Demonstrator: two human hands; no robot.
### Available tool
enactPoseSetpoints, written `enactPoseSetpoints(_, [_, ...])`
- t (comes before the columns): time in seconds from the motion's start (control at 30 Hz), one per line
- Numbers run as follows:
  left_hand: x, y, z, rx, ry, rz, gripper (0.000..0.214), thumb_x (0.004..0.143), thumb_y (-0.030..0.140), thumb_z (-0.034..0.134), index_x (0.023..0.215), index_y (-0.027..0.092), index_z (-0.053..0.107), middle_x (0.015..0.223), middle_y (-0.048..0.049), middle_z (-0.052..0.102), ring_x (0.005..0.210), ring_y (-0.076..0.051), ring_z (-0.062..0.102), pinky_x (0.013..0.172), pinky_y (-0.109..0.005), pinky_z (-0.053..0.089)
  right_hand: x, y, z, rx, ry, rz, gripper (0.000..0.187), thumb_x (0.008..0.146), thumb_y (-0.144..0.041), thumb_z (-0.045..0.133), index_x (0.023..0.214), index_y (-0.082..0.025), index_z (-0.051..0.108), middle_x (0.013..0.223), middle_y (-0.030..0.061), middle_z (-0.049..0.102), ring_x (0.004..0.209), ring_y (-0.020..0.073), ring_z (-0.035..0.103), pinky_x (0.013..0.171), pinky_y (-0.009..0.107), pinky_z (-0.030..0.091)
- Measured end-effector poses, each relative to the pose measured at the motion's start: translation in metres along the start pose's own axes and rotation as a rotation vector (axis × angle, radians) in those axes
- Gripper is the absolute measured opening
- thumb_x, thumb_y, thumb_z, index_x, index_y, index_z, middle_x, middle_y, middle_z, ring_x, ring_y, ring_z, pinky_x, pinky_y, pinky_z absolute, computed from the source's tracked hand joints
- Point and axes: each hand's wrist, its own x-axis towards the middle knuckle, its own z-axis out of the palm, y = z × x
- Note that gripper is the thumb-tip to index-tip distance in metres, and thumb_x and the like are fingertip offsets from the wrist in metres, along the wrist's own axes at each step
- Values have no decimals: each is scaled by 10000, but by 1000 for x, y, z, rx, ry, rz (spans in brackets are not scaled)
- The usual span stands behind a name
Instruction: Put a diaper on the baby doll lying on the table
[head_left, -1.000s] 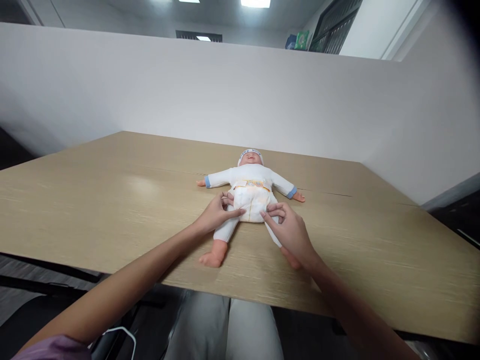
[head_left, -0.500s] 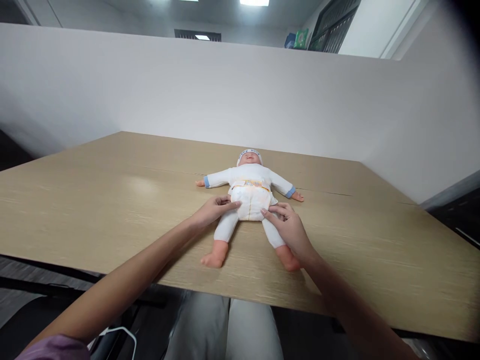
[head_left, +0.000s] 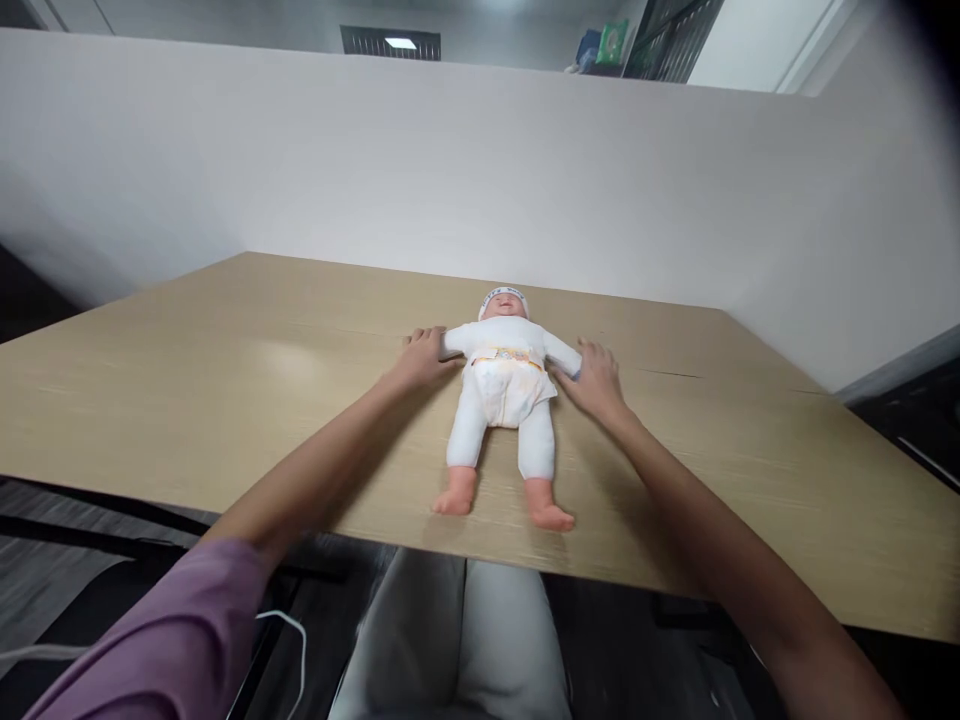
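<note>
A baby doll in a white outfit and a printed headband lies on its back, feet toward me. Around its hips is a white diaper with an orange-edged waistband. My left hand is closed over the end of the doll's arm on the left, hiding that doll hand. On the other side my right hand grips the doll's other arm near the blue cuff, covering the hand there too. The doll's bare feet point toward the table's near edge, legs slightly apart.
The wooden table runs back to a white partition. A green package sits beyond the partition. Below the near edge are my legs and a white cable.
Both hands have left the diaper's leg edges and moved up and outward to the doll's arms. The doll's legs now lie closer together, and its arms are nearer its body.
</note>
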Motion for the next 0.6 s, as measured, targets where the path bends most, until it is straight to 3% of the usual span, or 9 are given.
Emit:
enactPoseSetpoints(0.13, [8,16,5,2,-10,-119,539,949,526,585,1284,104,595,1283,-232,689,1245,-405,590,1067,-499,388,20,-14,11,27,-120,28,429,938,-427,519,1175,-93,645,1171,260,693,1122,405,601,974,514,474])
enactPoseSetpoints(0.2, [-7,25,-6,-8,-7,-159,502,940,541,583,1215,121,608,1160,-205,736,1116,-379,661,975,-450,436,13,-21,4,41,-114,35,401,944,-400,492,1160,-99,646,1162,254,696,1098,388,614,947,485,488])
enactPoseSetpoints(0.27, [-40,34,-24,-42,-4,-190,473,901,570,619,1143,164,613,1068,-156,757,992,-346,696,839,-391,461,-6,-25,-13,80,-107,25,390,938,-396,498,1178,-124,640,1176,226,700,1086,368,625,927,461,497])
enactPoseSetpoints(0.33, [-90,47,-44,-104,19,-226,442,847,588,669,1062,206,606,1007,-114,757,921,-332,700,725,-356,439,-35,-27,-38,172,-105,-11,370,925,-402,519,1181,-165,640,1161,180,711,1057,348,637,901,443,505])
enactPoseSetpoints(0.43, [-187,71,-61,-238,67,-260,395,834,566,689,1040,253,565,983,-78,734,909,-324,692,696,-350,423,-92,-29,-83,358,-163,-87,344,912,-388,540,1200,-225,635,1127,109,714,1007,310,654,877,420,509])
enactPoseSetpoints(0.53, [-291,94,-57,-438,-23,-271,469,789,515,752,1132,295,522,1062,-100,707,962,-356,677,750,-406,455,-156,-35,-128,412,-247,-64,290,905,-420,598,1145,-267,657,1092,78,714,978,304,657,856,423,517])
enactPoseSetpoints(0.6, [-354,102,-48,-525,-173,-298,470,762,390,759,1154,321,511,1076,-93,696,965,-361,674,790,-438,470,-197,-42,-152,432,-315,-69,323,888,-410,629,1188,-294,661,1128,76,715,1022,322,656,876,446,526])
